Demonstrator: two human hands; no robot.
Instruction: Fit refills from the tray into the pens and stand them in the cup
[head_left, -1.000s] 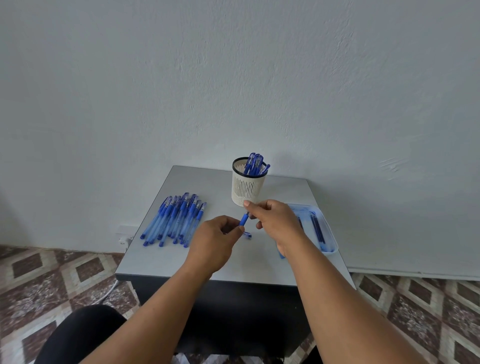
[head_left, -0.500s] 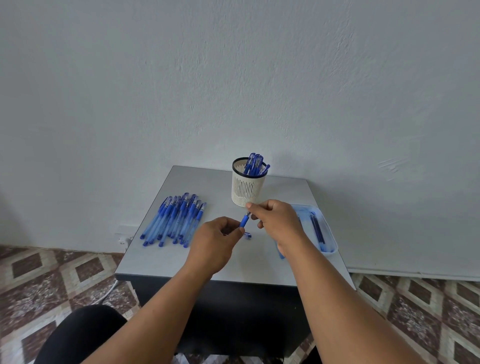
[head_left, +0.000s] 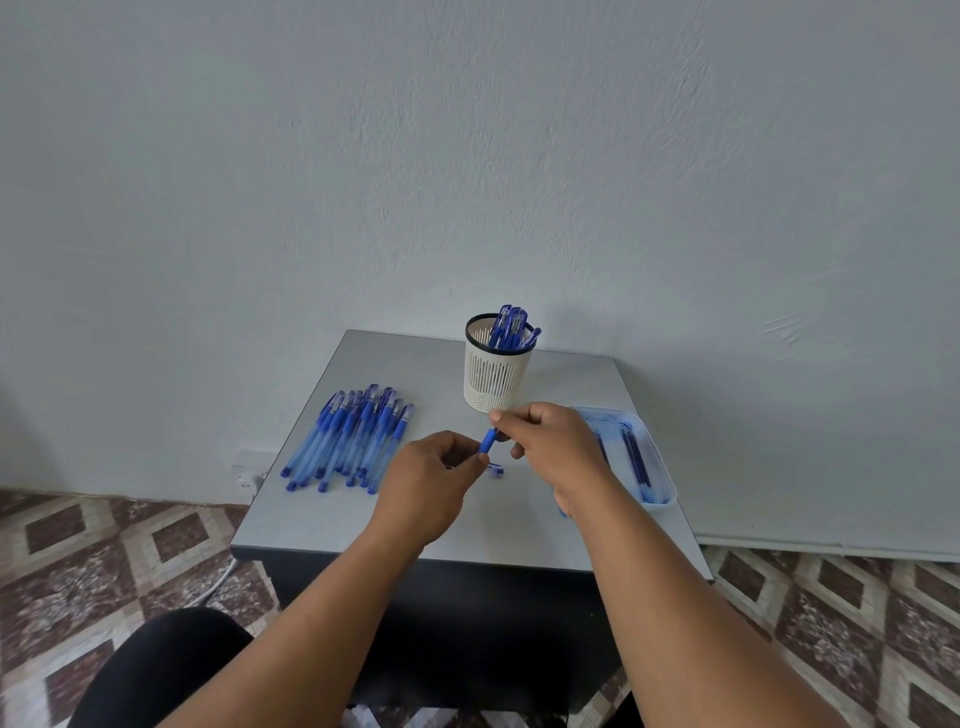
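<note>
My left hand (head_left: 423, 486) and right hand (head_left: 553, 449) both pinch one pen (head_left: 488, 441), axis 1-to-7 o'clock, over the counter (head_left: 322, 512) | cup (head_left: 497, 382) at 12, about five pens | tray (head_left: 658, 467) at 3 | row uncounted

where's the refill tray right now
In the head view the refill tray sits at the table's right edge, just right of the right hand and forward-right of the white cup.

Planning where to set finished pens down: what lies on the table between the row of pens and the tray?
In the head view, both hands, left hand and right hand, holding one pen, plus a small blue piece.
</note>
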